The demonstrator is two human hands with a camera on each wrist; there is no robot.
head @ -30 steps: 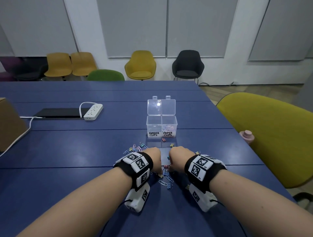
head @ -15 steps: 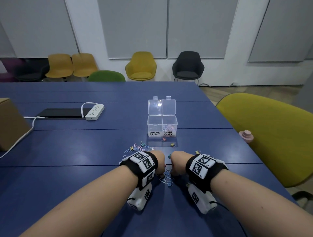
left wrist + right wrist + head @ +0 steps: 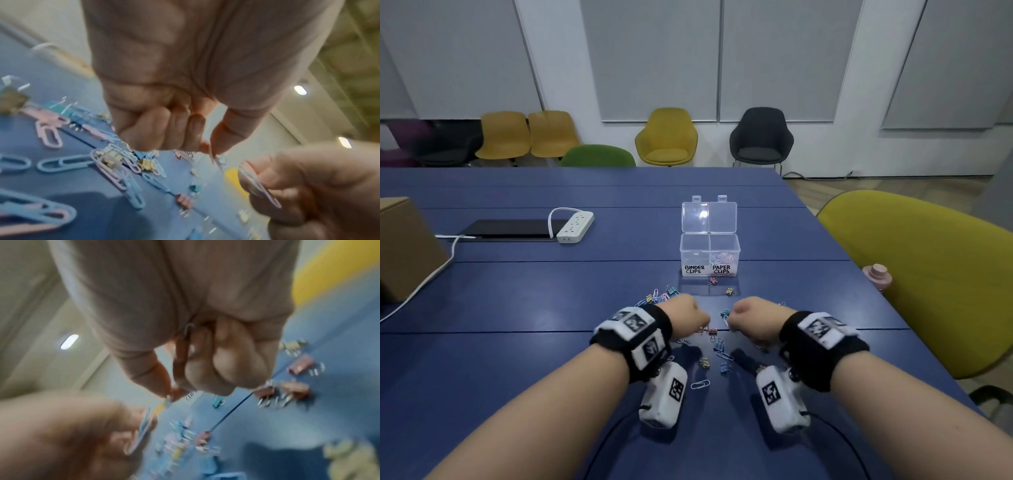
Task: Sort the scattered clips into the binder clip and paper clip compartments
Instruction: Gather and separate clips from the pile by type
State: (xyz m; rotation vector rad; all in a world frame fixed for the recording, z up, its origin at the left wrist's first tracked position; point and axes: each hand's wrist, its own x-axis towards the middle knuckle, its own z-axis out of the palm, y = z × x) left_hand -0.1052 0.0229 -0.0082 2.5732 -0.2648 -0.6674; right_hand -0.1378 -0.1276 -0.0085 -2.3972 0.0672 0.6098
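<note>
Clips [image 3: 717,346] mostly lie scattered before the box [image 3: 709,255]; left hand [image 3: 690,313] and right hand [image 3: 751,317] each pinch a paper clip.

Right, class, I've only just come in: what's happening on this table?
A person is sorting clips into a clear two-part box labelled binder clips and paper clips, lids open. The right hand pinches a pale paper clip. The left hand is curled above the loose clips on the blue table; whether it holds anything is unclear. Paper clips lie in the right compartment; the left looks empty.
</note>
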